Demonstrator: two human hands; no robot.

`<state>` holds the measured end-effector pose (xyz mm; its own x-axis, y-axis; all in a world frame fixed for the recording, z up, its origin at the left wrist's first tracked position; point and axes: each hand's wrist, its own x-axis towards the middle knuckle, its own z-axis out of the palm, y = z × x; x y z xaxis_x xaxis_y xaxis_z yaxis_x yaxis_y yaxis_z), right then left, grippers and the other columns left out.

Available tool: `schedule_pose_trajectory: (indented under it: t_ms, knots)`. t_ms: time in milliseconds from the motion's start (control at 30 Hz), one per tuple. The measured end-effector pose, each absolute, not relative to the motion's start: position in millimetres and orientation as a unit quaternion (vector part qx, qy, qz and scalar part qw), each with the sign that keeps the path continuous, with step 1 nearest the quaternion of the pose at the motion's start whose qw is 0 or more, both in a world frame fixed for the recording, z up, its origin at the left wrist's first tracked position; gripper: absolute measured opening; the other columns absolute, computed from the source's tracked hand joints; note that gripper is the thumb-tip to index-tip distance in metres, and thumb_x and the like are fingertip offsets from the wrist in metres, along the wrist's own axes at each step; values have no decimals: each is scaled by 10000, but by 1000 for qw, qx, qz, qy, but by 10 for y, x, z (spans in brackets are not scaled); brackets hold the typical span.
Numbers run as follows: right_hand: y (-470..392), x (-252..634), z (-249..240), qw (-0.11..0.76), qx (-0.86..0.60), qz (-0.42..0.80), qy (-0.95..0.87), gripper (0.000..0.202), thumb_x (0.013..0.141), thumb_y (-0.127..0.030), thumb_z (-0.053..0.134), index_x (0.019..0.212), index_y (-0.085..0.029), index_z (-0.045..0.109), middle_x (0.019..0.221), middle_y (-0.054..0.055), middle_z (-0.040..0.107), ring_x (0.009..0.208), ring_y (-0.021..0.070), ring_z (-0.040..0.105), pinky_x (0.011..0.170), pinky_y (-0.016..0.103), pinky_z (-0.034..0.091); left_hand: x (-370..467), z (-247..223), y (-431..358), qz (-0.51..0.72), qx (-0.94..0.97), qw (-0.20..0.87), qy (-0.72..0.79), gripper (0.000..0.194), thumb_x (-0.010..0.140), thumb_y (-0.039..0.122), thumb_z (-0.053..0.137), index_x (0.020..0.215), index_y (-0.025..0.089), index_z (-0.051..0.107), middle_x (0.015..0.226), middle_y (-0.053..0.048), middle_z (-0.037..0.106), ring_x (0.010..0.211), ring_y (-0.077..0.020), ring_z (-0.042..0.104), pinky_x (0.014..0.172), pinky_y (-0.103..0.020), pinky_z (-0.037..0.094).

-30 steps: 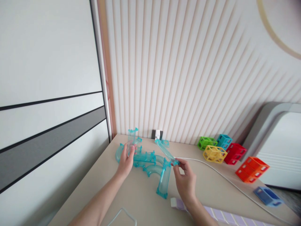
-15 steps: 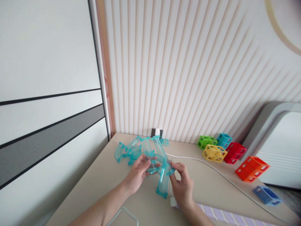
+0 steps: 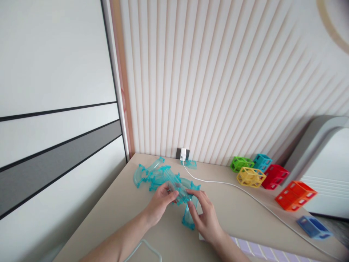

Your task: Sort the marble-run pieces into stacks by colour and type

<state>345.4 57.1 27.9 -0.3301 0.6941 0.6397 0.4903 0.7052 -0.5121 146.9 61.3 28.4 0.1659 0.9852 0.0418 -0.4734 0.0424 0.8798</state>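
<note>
My left hand (image 3: 161, 202) is closed round translucent teal track pieces (image 3: 174, 182), thumb on top, and they slant up and away from me. At their near end, my right hand (image 3: 203, 211) pinches the edge with thumb and index finger. Further teal pieces (image 3: 140, 176) lie in a loose pile on the table behind and to the left of my hands. One more teal piece (image 3: 188, 217) rests beneath my right hand, partly covered by it. How many pieces are in my grip is hard to tell.
A white charger (image 3: 183, 154) sits in the wall socket, its cable crossing the table (image 3: 122, 218) to the right. Green (image 3: 241, 163), yellow (image 3: 250, 177), red (image 3: 275, 177), orange (image 3: 295, 195) and blue (image 3: 314, 227) frame blocks stand right. A purple-white strip (image 3: 261, 251) lies at the front.
The teal piece in my right hand has come left against the one in my left hand, and the two now lie together. The charger has come into fuller view.
</note>
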Motion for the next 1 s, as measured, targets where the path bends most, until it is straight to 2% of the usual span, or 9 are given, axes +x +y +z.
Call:
schedule_pose_trajectory:
  t_ms: [200,367,467,567,700,867,1000]
  knots:
    - [540,3447,294,436,-387,155,-798,313,937,-426,613,1171,-225,662,1057,85,752,962,253,712,861,345,572,1417,257,624,553,490,578,347,295,763,407,834,866,163,702,798,-27,707,746,-159,626,715,-267,509]
    - [563,3374,244,478,-437,272,-712,358,949,-494,593,1122,-209,725,1002,77,774,908,251,729,825,341,599,1419,227,611,541,527,560,340,225,833,376,777,868,179,676,892,-49,731,810,-179,652,772,-282,523]
    - [577,3349,235,515,-444,334,-653,420,940,-531,598,1149,-193,732,1010,94,781,935,275,738,816,366,613,1427,225,610,548,525,557,337,238,833,389,774,823,177,666,1030,-83,731,869,-200,664,781,-290,534]
    - [598,3346,243,551,-436,358,-614,427,932,-532,613,1155,-188,731,1051,109,781,988,288,737,838,380,616,1423,207,613,539,522,563,346,269,819,402,785,939,175,707,1170,-105,689,913,-212,663,804,-309,543]
    - [621,3343,250,579,-429,347,-599,414,926,-534,621,1139,-196,729,1086,107,776,981,271,742,855,373,615,1420,178,609,524,524,575,347,354,809,394,799,1077,181,708,1084,-91,694,879,-202,658,800,-314,542]
    - [595,3318,194,533,-422,314,-663,398,916,-503,651,1162,-199,722,1094,107,767,992,268,725,876,369,605,1445,224,594,526,532,585,313,275,828,396,779,953,161,710,947,-76,711,841,-201,659,777,-307,535]
    - [573,3320,139,507,-415,300,-693,371,920,-463,658,1200,-223,704,1121,93,761,983,260,717,859,353,604,1451,266,586,544,530,570,314,244,829,392,776,900,168,709,950,-77,728,867,-218,670,803,-316,534]
